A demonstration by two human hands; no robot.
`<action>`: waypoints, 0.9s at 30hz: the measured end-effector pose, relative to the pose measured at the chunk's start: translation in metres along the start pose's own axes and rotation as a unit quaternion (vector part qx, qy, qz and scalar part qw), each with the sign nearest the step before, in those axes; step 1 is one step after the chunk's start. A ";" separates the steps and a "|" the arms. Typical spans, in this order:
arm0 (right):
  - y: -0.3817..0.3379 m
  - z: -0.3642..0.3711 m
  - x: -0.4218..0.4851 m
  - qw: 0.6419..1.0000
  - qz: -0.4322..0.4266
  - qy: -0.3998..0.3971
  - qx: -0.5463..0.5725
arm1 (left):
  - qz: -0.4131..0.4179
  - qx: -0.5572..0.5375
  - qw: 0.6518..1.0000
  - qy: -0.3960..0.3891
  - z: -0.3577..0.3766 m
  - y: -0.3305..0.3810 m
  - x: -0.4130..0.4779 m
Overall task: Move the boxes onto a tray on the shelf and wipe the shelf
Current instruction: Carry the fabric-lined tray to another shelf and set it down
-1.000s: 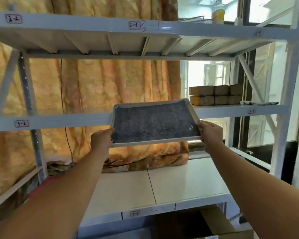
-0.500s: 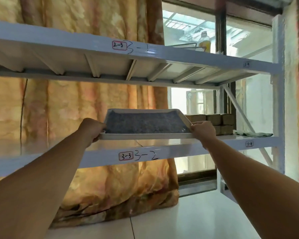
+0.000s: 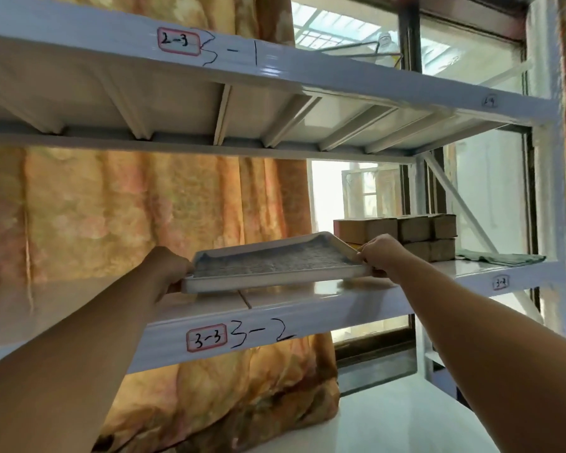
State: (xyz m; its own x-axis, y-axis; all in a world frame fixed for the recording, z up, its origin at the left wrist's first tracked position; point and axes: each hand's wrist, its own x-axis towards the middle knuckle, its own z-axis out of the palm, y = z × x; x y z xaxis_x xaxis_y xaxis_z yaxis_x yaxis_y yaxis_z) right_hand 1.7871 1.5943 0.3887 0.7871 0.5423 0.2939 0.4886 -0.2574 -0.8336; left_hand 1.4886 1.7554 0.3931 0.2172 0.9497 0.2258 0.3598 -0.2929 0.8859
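Observation:
A white tray (image 3: 275, 279) with a grey speckled inside is held level just over the middle shelf (image 3: 307, 308), its left end seeming to touch the shelf. My left hand (image 3: 169, 268) grips the tray's left end and my right hand (image 3: 378, 253) grips its right end. Brown cardboard boxes (image 3: 406, 230) stand stacked in two layers on the same shelf, right behind my right hand. A dark green cloth (image 3: 500, 258) lies flat on the shelf to the right of the boxes.
An upper shelf (image 3: 275, 70) hangs close overhead, with a bottle (image 3: 386, 49) and a wire object on it. An orange curtain (image 3: 144, 210) hangs behind the rack. A white upright post (image 3: 543, 197) and a diagonal brace stand at the right. A lower shelf surface (image 3: 389, 420) lies below.
Both hands lifted the tray from below the middle shelf up to its level and forward over it. The view rose and moved closer to the shelf.

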 end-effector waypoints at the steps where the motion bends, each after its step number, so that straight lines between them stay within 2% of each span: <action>1: 0.001 0.003 0.005 1.000 0.009 -0.009 0.004 | -0.006 0.008 1.000 0.002 0.001 -0.002 0.001; 8: 0.010 0.018 0.032 0.998 0.007 -0.049 -0.048 | 0.002 0.049 0.999 0.003 0.009 -0.005 -0.004; 27: 0.025 0.022 0.044 0.996 -0.059 -0.070 -0.002 | -0.006 0.084 0.996 -0.016 0.007 -0.016 0.011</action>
State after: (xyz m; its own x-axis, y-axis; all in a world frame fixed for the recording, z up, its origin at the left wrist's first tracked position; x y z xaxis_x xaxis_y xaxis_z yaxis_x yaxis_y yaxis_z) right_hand 1.8263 1.6292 0.3707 0.6642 0.6752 0.3209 0.5760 -0.1887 -0.7953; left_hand 1.4914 1.7703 0.3786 0.2400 0.9501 0.1993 0.5089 -0.2979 0.8076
